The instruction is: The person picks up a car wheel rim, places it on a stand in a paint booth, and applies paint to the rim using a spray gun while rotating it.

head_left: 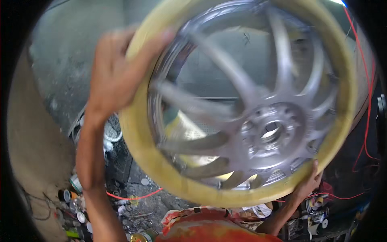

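A large silver alloy wheel rim point(258, 153), its outer lip wrapped in yellowish masking tape point(139, 149), is held up tilted in front of me. My left hand point(117, 68) grips the taped lip at its upper left, thumb laid over the front edge and fingers behind. At the lower right my right hand point(309, 183) holds the same lip from below, most of its fingers hidden behind the wheel. Several curved spokes run out from the hub, and the left ones are smeared by motion.
A red hose or cable point(367, 92) hangs at the right, and another stretch point(137, 197) crosses the floor. Cans and bottles point(72, 183) clutter the lower left. More small items point(318, 209) lie at the lower right. A grey-green wall point(68, 60) stands behind.
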`<state>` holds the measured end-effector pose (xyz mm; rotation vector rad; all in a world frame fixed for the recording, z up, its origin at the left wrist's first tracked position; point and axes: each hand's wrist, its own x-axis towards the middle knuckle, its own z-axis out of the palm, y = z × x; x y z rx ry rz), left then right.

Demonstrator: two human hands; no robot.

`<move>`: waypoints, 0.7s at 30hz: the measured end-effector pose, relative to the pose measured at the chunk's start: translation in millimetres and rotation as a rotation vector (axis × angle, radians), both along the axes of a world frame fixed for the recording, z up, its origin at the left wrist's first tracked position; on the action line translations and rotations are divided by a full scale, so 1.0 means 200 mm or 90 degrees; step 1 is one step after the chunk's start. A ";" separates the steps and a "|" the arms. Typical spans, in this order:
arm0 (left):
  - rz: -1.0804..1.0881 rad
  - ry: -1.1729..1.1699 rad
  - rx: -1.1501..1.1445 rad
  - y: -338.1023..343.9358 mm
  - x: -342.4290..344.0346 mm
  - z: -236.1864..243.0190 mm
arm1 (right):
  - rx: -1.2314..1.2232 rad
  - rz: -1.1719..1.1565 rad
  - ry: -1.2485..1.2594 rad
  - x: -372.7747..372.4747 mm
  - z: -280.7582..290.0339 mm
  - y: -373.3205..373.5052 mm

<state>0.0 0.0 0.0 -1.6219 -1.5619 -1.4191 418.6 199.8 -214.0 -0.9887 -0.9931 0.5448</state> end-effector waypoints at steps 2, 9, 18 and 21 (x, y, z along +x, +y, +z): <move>0.054 -0.079 -0.092 0.19 -0.06 -0.18 | -0.011 0.135 -0.026 -0.07 -0.14 0.32; 0.021 -0.296 -0.267 1.24 -0.46 -0.83 | -0.119 0.309 -0.108 -0.22 -0.29 1.25; 0.017 -0.382 -0.479 1.57 -0.81 -1.45 | -0.306 0.239 -0.259 -0.37 -0.51 1.23; 0.057 -0.393 -0.622 1.58 -0.86 -1.65 | -0.337 0.209 -0.315 -0.37 -0.85 1.19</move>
